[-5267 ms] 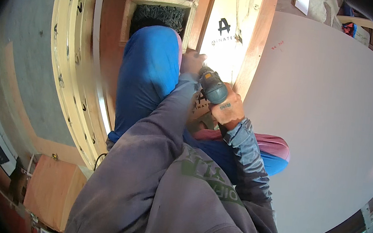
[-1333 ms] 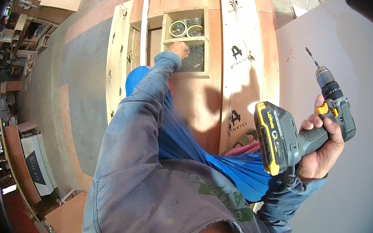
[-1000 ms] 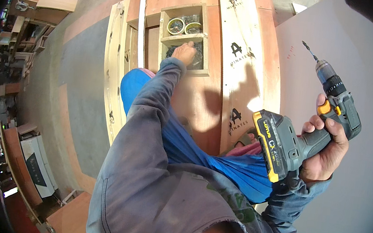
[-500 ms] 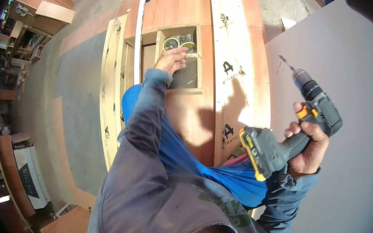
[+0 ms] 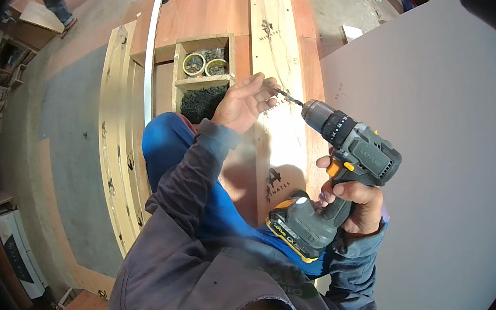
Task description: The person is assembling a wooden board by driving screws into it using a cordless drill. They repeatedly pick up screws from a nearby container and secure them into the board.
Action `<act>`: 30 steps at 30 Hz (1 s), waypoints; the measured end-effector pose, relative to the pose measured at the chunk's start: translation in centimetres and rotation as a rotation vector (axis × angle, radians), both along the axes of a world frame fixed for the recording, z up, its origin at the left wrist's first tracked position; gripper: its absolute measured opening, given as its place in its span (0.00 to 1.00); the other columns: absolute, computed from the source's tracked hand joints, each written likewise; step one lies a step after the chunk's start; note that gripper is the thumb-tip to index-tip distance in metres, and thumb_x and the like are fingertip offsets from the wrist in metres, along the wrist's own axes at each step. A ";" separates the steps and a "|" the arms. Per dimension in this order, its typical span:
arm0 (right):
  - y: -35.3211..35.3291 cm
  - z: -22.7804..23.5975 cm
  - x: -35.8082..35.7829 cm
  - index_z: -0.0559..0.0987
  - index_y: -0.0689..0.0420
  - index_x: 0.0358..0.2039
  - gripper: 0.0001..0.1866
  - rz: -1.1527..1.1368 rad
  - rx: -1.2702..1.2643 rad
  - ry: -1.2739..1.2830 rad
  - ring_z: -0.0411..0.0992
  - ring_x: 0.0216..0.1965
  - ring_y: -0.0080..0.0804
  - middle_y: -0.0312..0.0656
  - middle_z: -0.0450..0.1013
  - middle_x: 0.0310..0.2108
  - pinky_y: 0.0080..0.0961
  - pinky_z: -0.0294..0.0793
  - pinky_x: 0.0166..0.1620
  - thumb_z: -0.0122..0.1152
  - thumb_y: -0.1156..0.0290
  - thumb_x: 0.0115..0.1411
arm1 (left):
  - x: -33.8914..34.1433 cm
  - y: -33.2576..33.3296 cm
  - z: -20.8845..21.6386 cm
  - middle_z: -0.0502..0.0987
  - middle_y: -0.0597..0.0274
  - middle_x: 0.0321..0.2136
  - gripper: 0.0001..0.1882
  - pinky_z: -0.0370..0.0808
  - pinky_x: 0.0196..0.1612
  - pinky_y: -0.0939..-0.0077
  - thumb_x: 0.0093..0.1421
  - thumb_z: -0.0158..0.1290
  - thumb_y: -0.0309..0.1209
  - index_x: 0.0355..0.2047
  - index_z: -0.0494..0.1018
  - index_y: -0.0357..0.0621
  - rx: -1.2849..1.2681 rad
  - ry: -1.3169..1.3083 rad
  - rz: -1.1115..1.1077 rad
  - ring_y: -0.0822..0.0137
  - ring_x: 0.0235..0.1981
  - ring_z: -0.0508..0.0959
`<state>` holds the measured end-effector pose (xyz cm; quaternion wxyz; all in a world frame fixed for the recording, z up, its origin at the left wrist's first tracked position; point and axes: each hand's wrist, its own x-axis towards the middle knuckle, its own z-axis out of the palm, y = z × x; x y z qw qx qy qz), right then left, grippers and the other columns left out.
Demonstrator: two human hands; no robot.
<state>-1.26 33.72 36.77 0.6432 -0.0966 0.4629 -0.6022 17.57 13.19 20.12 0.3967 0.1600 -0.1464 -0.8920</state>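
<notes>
The right hand [image 5: 364, 206] is wrapped firmly round the handle of a cordless drill [image 5: 356, 146], one finger beside the orange trigger. The chuck sits above and ahead of that grip, aimed at the left hand, while the yellow-edged battery [image 5: 297, 229] hangs below it, over the person's blue trousers [image 5: 230, 211]. I see the left hand [image 5: 238, 106] with fingers and thumb bent in at the tip of the drill's bit [image 5: 291, 99]; whether they pinch it or something small there, I can't tell. Bit and fingertips are over a pale printed board [image 5: 282, 150]. Just left of that hand, a divided wooden box [image 5: 177, 76] holds two round tubs [image 5: 195, 64] and a heap of black screws [image 5: 198, 105].
</notes>
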 end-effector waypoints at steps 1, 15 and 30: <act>0.0 0.1 0.0 0.71 0.66 0.56 0.33 -0.017 0.006 -0.025 0.74 0.25 0.34 0.52 0.76 0.47 0.35 0.79 0.30 0.56 0.87 0.44 | -0.3 -0.1 0.0 0.80 0.57 0.46 0.06 0.82 0.49 0.66 0.72 0.49 0.28 0.46 0.74 0.44 -0.018 0.004 -0.026 0.63 0.50 0.81; -0.1 -0.1 0.2 0.72 0.66 0.56 0.33 -0.006 0.019 0.021 0.74 0.26 0.32 0.51 0.76 0.47 0.32 0.79 0.31 0.57 0.87 0.45 | -0.9 0.6 0.3 0.80 0.55 0.45 0.06 0.79 0.52 0.64 0.69 0.55 0.31 0.44 0.74 0.45 -0.026 -0.046 -0.013 0.59 0.51 0.80; -0.5 0.5 1.2 0.74 0.67 0.53 0.30 0.048 0.071 0.260 0.74 0.26 0.31 0.51 0.76 0.45 0.29 0.78 0.31 0.55 0.87 0.44 | -1.3 0.5 -1.4 0.82 0.51 0.44 0.07 0.81 0.50 0.67 0.68 0.57 0.29 0.44 0.75 0.42 -0.001 -0.070 -0.031 0.60 0.47 0.82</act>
